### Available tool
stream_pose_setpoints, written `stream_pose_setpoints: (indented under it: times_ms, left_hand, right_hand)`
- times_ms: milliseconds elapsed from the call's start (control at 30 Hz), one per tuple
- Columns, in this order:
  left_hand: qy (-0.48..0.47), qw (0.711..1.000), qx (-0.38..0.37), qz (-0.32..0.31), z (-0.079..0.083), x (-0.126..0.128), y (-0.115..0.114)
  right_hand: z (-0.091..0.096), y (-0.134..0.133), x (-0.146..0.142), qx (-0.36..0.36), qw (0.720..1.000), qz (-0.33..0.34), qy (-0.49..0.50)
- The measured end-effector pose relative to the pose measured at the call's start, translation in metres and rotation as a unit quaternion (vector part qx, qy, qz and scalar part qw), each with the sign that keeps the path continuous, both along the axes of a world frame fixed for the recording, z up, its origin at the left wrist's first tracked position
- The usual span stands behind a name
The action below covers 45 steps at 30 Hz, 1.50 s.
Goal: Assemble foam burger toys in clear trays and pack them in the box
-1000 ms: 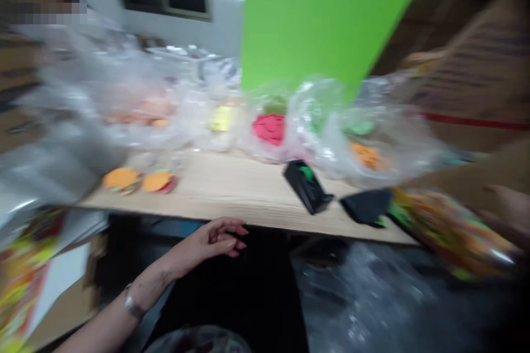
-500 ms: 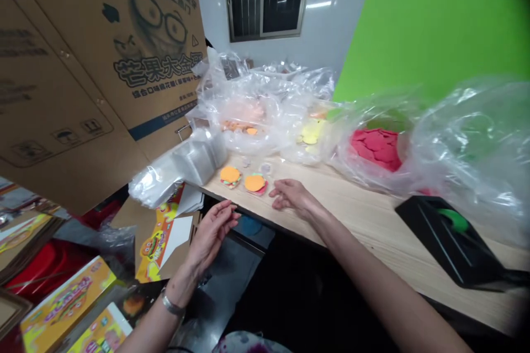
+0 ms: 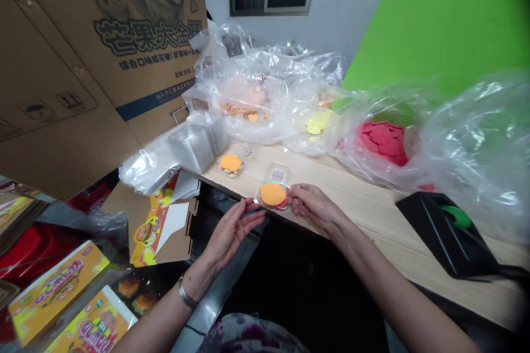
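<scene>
Left of a black tape dispenser [image 3: 445,240], at the front edge of the wooden tabletop [image 3: 381,220], an orange-topped burger [image 3: 273,194] sits in a clear plastic tray [image 3: 260,202]. The right hand [image 3: 314,204] pinches the tray's dispenser-facing side between thumb and fingers. Farther left of the dispenser, the left hand [image 3: 231,231] is half open, fingers loosely curved; whether it touches the tray is unclear. A second burger [image 3: 231,164] lies beyond, also left of the dispenser.

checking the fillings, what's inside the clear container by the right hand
An orange disc lies uppermost, with a pinkish-red layer and a bit of green showing at its edge. Anything else under the disc is covered and cannot be seen.
</scene>
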<state>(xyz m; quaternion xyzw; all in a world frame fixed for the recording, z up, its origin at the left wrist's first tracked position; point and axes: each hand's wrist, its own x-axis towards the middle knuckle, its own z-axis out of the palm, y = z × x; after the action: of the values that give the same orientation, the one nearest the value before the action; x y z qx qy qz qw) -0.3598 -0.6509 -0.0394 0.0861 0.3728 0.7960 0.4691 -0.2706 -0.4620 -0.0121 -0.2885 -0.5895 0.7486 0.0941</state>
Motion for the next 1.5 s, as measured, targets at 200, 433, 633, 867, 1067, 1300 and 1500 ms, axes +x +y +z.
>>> stream_pose_setpoints:
  times_ms: [200, 433, 633, 867, 1067, 1300, 1500]
  left_hand:
    - [-0.186, 0.962, 0.080, -0.186, 0.001, 0.040, 0.021]
    - [-0.179, 0.957, 0.075, -0.217, 0.002, 0.062, 0.036]
    - [-0.133, 0.961, 0.065, -0.235, 0.001, 0.070, 0.043]
    - [-0.134, 0.954, 0.057, -0.263, -0.001, 0.074, 0.043]
    - [-0.148, 0.952, 0.041, -0.263, 0.001, 0.074, 0.044]
    - [-0.175, 0.939, 0.062, -0.289, 0.004, 0.073, 0.045]
    - [-0.208, 0.917, 0.051, -0.337, 0.011, 0.077, 0.046]
  right_hand:
    - [0.010, -0.037, 0.066, 0.061, 0.998, 0.012, -0.033]
    - [0.014, -0.034, 0.107, 0.454, 0.885, -0.101, -0.012]
    - [0.014, -0.033, 0.104, 0.511, 0.859, 0.000, 0.046]
    - [0.009, -0.028, 0.105, 0.522, 0.851, 0.035, 0.046]
    - [0.004, -0.027, 0.105, 0.503, 0.864, -0.011, 0.036]
    - [0.002, -0.025, 0.119, 0.507, 0.855, -0.109, -0.009]
    - [-0.006, -0.005, 0.120, 0.322, 0.916, -0.234, -0.057]
